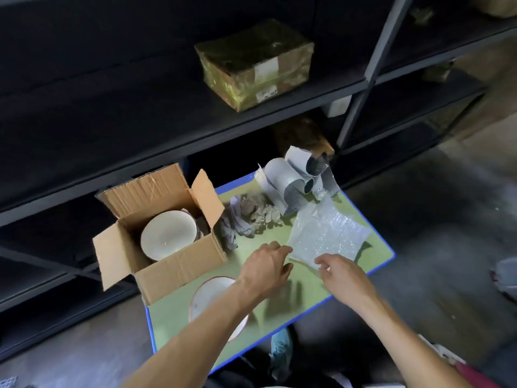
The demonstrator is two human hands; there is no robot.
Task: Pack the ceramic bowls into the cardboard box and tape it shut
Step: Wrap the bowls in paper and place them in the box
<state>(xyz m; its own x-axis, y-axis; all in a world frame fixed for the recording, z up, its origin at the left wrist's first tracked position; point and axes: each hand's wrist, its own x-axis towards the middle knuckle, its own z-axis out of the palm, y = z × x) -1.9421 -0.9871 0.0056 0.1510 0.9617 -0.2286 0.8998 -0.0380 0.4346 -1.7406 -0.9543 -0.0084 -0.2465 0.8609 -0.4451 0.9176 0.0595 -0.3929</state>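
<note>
We look down at a green board (173, 326) with a blue edge, and we take the open cardboard box (179, 264) on its left part as our landmark. The box stands upright with its flaps spread open. Inside it a white ceramic bowl (167, 233) leans tilted, its hollow facing up toward us, with a scrap of pale wrapping tucked behind it. Just in front of the box, on the board, lies a second bowl (209, 292), white with a thin red rim, partly hidden under our left forearm.

To the right of the box a bubble wrap sheet (327, 233) lies on the board. Our left hand (265, 268) reaches across from in front of the box, fingers loosely bent, tips at the sheet's near left corner. Motion blur keeps us from telling whether it grips. Our right hand (341, 275), farther right of the box, pinches the sheet's near edge between thumb and fingers.

Just beside the box's right wall is crumpled grey paper (237, 225), and beyond that a heap of pale lumps (265, 214). Farther right of the box stand curled rolls of wrap (293, 180).

Behind and above the box rises a dark metal shelf rack (140, 107). On a shelf up and to the right of the box sits a taped parcel (257, 65). In front and right of the box, past the board's edge, a shoe (281, 351) shows.
</note>
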